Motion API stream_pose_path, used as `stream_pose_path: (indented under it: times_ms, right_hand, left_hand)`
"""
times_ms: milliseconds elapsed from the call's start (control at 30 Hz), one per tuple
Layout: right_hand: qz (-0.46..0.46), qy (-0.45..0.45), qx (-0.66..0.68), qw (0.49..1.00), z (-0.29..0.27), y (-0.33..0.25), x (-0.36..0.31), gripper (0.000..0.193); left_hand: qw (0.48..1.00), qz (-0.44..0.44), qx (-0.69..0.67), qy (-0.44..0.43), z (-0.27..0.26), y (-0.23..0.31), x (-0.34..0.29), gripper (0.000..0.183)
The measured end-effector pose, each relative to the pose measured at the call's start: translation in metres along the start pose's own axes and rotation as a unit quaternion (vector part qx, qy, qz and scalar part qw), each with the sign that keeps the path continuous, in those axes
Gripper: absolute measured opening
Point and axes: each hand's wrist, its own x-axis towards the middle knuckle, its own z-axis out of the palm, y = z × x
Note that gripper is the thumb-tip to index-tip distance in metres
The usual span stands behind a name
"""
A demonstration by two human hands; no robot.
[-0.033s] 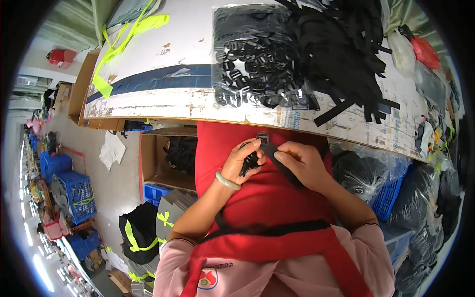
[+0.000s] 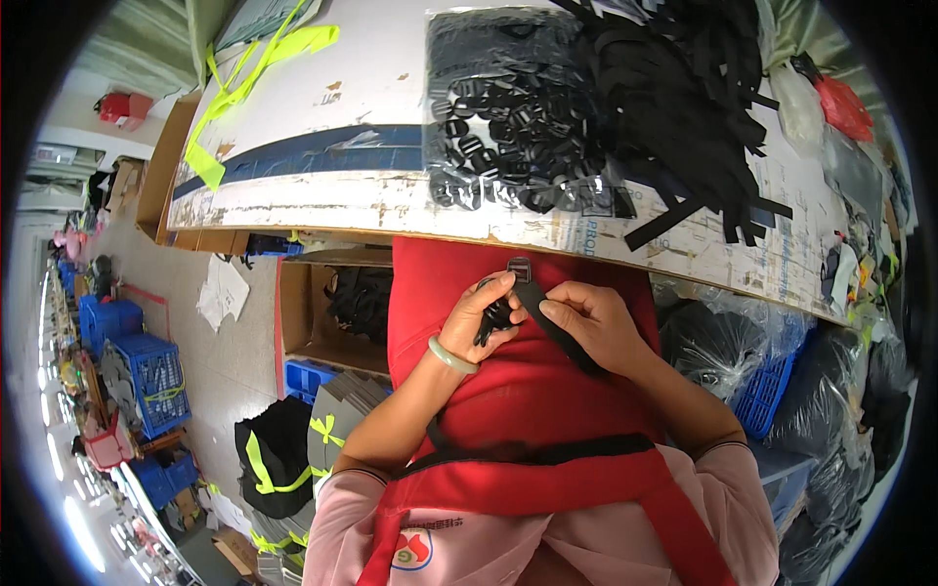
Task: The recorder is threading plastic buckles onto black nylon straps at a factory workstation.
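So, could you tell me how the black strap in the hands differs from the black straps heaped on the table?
The strap in the hands is a single piece, pulled out straight over the red apron; the straps on the table lie loose in a tangled heap. The held strap is pinched by the left hand and right hand and has a buckle at its top end; the heaped ones lie untouched. Both are flat black webbing.
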Motion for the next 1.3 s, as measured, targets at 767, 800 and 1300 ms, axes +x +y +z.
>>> stream_pose_path:
  times_ms: [767, 800, 1300]
  right_hand:
    - [0.132, 0.025, 0.306, 0.942, 0.016, 0.026, 0.018, 0.021]
    - [0.132, 0.025, 0.307, 0.942, 0.018, 0.027, 0.02, 0.021]
    - [-0.095, 0.038, 0.093, 0.99, 0.021, 0.051, 0.039, 0.011]
  left_hand:
    - [0.832, 0.32, 0.434, 0.129, -0.003, -0.02, -0.004, 0.016]
    - [0.778, 0.356, 0.501, 0.133, -0.002, -0.019, -0.004, 0.017]
    - [0.972, 0.061, 0.17, 0.15, 0.0, 0.008, -0.016, 0.02]
